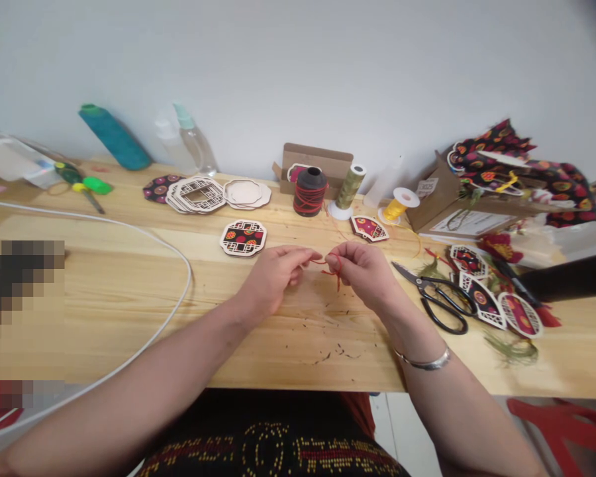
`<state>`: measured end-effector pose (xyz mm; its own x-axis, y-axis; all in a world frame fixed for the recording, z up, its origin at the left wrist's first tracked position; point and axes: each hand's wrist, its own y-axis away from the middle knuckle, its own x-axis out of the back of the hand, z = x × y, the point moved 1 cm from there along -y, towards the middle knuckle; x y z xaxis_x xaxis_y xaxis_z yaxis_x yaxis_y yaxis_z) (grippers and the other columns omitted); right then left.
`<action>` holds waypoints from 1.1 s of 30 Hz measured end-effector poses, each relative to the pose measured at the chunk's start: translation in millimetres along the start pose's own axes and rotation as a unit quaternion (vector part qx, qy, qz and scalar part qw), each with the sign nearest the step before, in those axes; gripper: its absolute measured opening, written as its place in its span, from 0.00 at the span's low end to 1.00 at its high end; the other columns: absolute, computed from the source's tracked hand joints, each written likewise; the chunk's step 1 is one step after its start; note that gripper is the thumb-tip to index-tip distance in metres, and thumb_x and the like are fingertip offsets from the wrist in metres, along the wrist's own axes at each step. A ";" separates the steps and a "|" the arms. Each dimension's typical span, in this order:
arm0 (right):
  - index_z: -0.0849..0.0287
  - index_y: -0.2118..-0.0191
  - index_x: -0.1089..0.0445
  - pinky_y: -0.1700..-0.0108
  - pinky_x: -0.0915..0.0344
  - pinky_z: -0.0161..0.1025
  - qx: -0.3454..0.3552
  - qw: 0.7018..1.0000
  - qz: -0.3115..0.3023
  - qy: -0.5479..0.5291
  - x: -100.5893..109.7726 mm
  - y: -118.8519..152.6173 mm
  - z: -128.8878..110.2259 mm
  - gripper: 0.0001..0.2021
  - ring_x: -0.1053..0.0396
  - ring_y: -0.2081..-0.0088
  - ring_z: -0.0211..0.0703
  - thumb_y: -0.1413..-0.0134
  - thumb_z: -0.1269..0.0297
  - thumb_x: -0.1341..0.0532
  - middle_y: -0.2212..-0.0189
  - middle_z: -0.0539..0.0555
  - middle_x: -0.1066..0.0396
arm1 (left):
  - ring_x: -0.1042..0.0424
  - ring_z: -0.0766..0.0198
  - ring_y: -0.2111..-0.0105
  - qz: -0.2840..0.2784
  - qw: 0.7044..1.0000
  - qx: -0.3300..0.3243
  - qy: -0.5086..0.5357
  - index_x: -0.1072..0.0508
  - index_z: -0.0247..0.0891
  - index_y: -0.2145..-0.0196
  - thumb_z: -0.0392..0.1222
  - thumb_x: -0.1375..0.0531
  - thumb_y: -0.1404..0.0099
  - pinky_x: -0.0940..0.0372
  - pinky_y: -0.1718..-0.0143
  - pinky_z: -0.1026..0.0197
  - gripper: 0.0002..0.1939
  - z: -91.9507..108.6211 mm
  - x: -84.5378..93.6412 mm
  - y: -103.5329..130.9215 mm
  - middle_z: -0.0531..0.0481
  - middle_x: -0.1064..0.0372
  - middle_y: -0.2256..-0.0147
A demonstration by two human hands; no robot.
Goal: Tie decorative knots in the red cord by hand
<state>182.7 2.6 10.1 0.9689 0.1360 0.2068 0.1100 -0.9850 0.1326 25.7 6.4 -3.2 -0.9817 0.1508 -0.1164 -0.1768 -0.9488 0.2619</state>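
A thin red cord (338,264) runs between my two hands above the wooden table. My left hand (284,275) pinches one part of it between thumb and forefinger. Opposite, my right hand (360,268) is closed on the looped part, with a short end hanging below the fingers. Just beyond my left hand lies a wooden-framed ornament (243,238) with dark floral cloth. Behind my hands stands a black spool (310,192) wound with red cord. A fan-shaped ornament (369,228) lies past my right hand. To its right rest black-handled scissors (434,295), blades slightly apart.
Along the wall stand a teal thread cone (114,136), a spray bottle (196,142), a green spool (350,189) and a yellow thread spool (398,204). A cardboard box (449,199) with floral cloth is at right. A white cable (179,255) curves across the left side.
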 end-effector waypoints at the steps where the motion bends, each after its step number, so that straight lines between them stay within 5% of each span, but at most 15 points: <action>1: 0.59 0.77 0.34 0.78 0.48 0.33 0.001 1.000 0.001 -0.002 0.1 0.0 -0.3 0.08 0.46 0.80 0.31 0.55 0.63 0.37 0.83 0.46 0.38 | 0.35 0.66 0.73 0.029 0.997 -0.048 -0.055 0.21 0.35 0.68 0.44 0.40 0.43 0.40 0.72 0.63 0.11 0.5 1.0 0.1 0.49 0.32 0.72; 4: 0.59 0.78 0.34 0.77 0.48 0.33 0.001 1.000 0.007 -0.003 0.1 0.0 -0.9 0.07 0.45 0.80 0.31 0.54 0.64 0.38 0.83 0.46 0.37 | 0.37 0.57 0.48 0.100 0.954 -0.197 -0.201 0.23 0.37 0.60 0.39 0.43 0.41 0.44 0.46 0.55 0.12 3.3 2.0 2.8 0.44 0.33 0.50; 8: 0.60 0.77 0.34 0.77 0.47 0.33 0.004 1.000 0.013 0.001 -0.7 0.3 -0.7 0.07 0.44 0.80 0.32 0.55 0.64 0.37 0.82 0.46 0.37 | 0.40 0.60 0.43 0.067 0.934 -0.272 -0.223 0.28 0.37 0.52 0.35 0.48 0.36 0.50 0.40 0.53 0.16 3.5 -1.8 9.3 0.42 0.36 0.45; 14: 0.60 0.77 0.34 0.77 0.46 0.33 0.003 1.000 0.011 0.014 -3.3 0.9 0.8 0.07 0.43 0.80 0.32 0.55 0.64 0.38 0.82 0.47 0.35 | 0.29 0.59 0.55 -0.043 0.977 -0.163 -0.131 0.34 0.34 0.46 0.39 0.44 0.38 0.33 0.54 0.57 0.22 -6.1 -7.1 11.6 0.40 0.31 0.51; 21: 0.60 0.77 0.33 0.79 0.48 0.33 0.001 1.000 0.016 0.018 -2.6 -1.2 2.0 0.09 0.43 0.82 0.31 0.56 0.61 0.36 0.82 0.47 0.35 | 0.27 0.61 0.62 -0.036 0.975 -0.140 -0.166 0.24 0.35 0.61 0.41 0.41 0.40 0.34 0.56 0.59 0.11 -0.7 -8.2 9.5 0.46 0.24 0.62; 33: 0.61 0.77 0.34 0.81 0.49 0.30 -0.005 0.999 0.018 -0.030 -4.9 -0.1 -1.0 0.13 0.44 0.83 0.29 0.60 0.58 0.33 0.83 0.47 0.35 | 0.29 0.67 0.72 -0.020 0.998 -0.044 -0.046 0.20 0.40 0.68 0.38 0.38 0.44 0.37 0.69 0.64 0.07 -4.3 -6.3 5.1 0.52 0.23 0.71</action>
<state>177.7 2.2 10.1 0.9837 0.0940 0.1533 0.0733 -0.9880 0.1357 31.2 -0.6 -5.3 -0.9771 0.2099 -0.0355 -0.2129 -0.9616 0.1734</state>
